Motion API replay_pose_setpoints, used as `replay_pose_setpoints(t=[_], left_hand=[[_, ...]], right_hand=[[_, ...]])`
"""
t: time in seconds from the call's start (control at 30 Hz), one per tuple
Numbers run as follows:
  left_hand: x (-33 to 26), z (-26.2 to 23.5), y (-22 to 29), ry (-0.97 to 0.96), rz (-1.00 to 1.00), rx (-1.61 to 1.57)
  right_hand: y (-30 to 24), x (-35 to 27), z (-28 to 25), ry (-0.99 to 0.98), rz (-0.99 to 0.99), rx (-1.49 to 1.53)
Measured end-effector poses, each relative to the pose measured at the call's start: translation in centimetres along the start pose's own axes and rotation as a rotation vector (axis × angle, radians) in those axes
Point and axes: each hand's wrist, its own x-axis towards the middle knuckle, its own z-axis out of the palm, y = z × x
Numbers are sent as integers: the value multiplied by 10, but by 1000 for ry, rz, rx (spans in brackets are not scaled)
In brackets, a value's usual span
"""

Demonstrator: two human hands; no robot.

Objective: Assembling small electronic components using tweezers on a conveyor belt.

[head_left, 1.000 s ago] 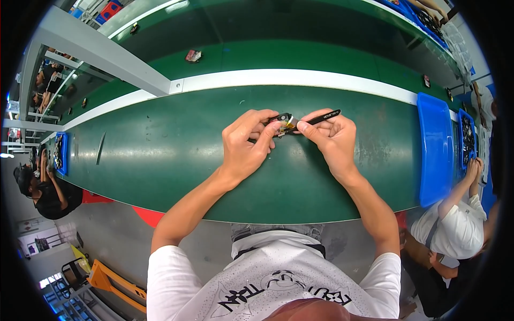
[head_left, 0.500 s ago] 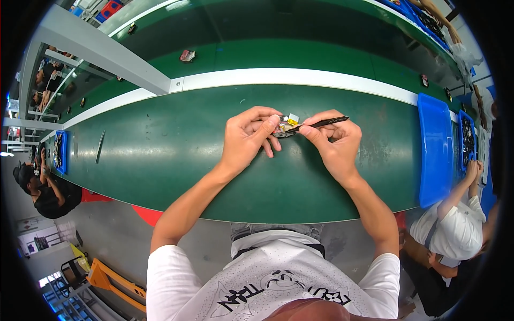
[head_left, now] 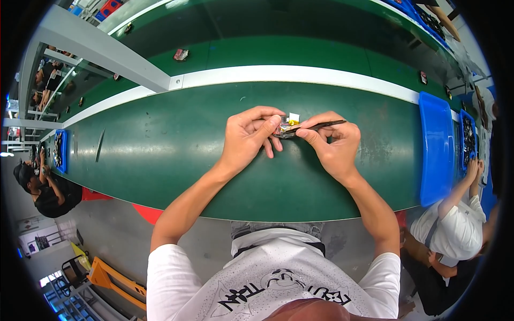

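Above the middle of the green bench, my left hand pinches a small electronic assembly between thumb and fingers. The assembly has a dark, clear-edged casing with a white and yellow piece standing up at its far side. Closed around a pair of black tweezers, my right hand holds them nearly level, their tip reaching to the assembly's right side. Fingers cover part of the assembly, and its small inner parts are too fine to make out.
A thin metal tool lies on the bench at the left. An empty-looking blue tray stands at the right end, another blue tray beyond it. Past the white rail, small assemblies sit on a green belt. Co-workers sit at both sides.
The tweezers have turned slightly in my right hand, and their outer end sits a little lower. My left hand keeps its hold on the assembly. The pieces on the far belt have shifted slightly left.
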Motion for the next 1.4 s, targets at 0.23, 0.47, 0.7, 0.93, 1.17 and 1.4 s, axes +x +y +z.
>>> replay_pose_setpoints(t=[0.23, 0.47, 0.7, 0.93, 1.17, 1.4], left_hand=[[-1, 0, -1, 23, 0, -36], [-2, 2, -2, 47, 70, 20], [-1, 2, -1, 90, 96, 13], [-2, 2, -1, 80, 85, 1], [-1, 2, -2, 73, 80, -5], [-5, 6, 1, 70, 49, 148]], right_hand=[[-4, -1, 3, 39, -34, -52], [-4, -2, 5, 53, 76, 65], [-3, -1, 3, 54, -35, -18], [-3, -3, 3, 36, -134, -127], [-9, -1, 3, -11, -290, -186], [-8, 0, 3, -43, -503, -290]])
